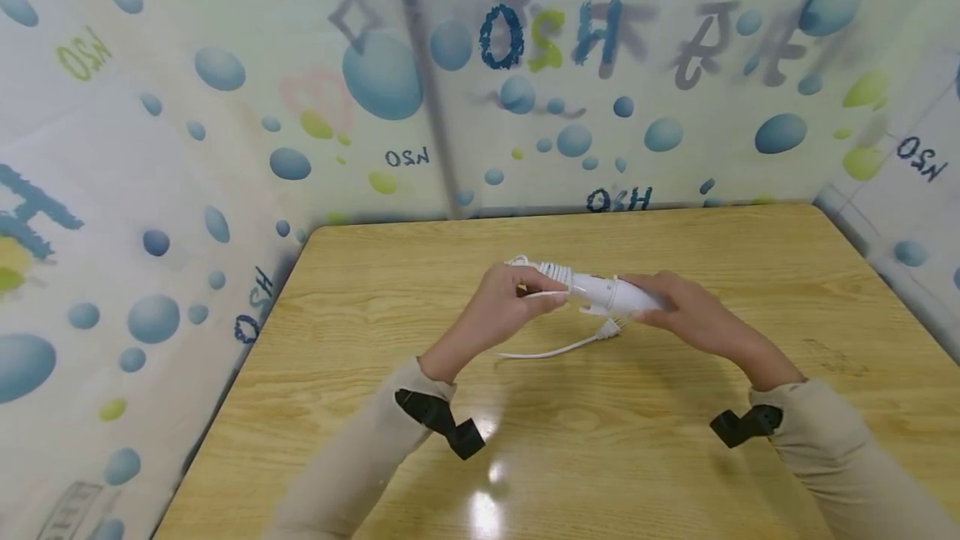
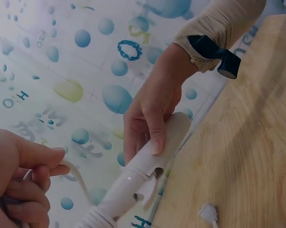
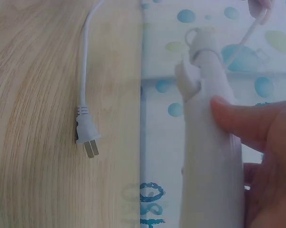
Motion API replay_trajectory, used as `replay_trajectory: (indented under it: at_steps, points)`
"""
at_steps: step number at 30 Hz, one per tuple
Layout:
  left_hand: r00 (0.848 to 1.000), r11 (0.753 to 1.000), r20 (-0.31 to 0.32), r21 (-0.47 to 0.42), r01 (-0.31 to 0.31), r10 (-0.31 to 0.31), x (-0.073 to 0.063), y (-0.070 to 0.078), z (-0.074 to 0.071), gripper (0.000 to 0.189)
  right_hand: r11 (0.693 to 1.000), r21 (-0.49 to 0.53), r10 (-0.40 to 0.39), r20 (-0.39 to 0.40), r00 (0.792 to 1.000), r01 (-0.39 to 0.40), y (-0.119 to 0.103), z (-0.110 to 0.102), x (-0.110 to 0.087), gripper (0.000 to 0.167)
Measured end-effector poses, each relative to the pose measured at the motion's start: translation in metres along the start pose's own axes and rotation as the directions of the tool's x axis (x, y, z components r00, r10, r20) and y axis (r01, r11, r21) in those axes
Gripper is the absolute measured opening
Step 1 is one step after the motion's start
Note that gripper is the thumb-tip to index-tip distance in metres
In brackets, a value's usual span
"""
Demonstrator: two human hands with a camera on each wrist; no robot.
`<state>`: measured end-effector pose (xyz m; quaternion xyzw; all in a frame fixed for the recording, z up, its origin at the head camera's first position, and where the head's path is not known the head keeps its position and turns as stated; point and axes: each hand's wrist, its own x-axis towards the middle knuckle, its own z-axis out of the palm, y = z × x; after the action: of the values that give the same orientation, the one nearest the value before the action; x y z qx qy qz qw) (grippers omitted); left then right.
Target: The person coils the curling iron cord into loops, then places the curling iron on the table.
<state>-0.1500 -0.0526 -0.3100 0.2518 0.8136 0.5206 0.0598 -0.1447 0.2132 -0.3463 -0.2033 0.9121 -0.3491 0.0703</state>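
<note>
My right hand [image 1: 686, 308] grips the wide end of a white, tube-shaped electric appliance [image 1: 632, 298] with a small lever on its side. White cord [image 1: 553, 272] is coiled round the narrower end. Between thumb and fingers my left hand [image 1: 504, 305] pinches a stretch of that cord, beside the coils. In the left wrist view the pinched cord [image 2: 79, 173] runs from the fingertips toward the wrapped end. A two-prong plug [image 3: 88, 130] lies on the table with its tail of cord, below the appliance. In the right wrist view the right thumb [image 3: 228, 114] presses along the body.
The wood-grain table [image 1: 360, 298] spreads beneath both hands. Behind it and at the sides hang white sheets [image 1: 480, 132] printed with blue and green drops. Black camera mounts [image 1: 442, 422] sit on both wrists over beige sleeves.
</note>
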Motion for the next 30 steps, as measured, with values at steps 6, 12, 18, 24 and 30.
replay_trajectory:
  at_steps: [6,12,18,24,30]
  points:
    - [0.998,0.995,-0.045,-0.089,-0.047,0.043,-0.009,-0.012,0.003,0.019,0.999,0.044,0.029,-0.127,0.991,-0.024,-0.003,-0.002,-0.003,0.053]
    - [0.99,0.979,-0.107,-0.168,-0.113,0.096,-0.012,-0.024,0.006,0.022,0.994,0.105,-0.005,-0.22,0.976,0.029,-0.01,-0.007,-0.006,0.052]
    - [0.984,0.962,-0.171,-0.255,-0.095,0.052,-0.01,-0.037,0.003,0.021,0.986,0.144,-0.045,-0.238,0.97,0.081,-0.017,-0.013,-0.011,0.05]
    - [0.989,0.939,-0.149,-0.337,-0.073,0.023,-0.005,-0.046,-0.002,0.021,0.973,0.196,-0.079,-0.208,0.975,0.12,-0.026,-0.015,-0.019,0.049]
    - [0.995,0.897,-0.075,-0.432,-0.091,0.064,0.001,-0.047,-0.006,0.025,0.95,0.243,-0.154,-0.187,0.97,0.198,-0.033,-0.015,-0.024,0.046]
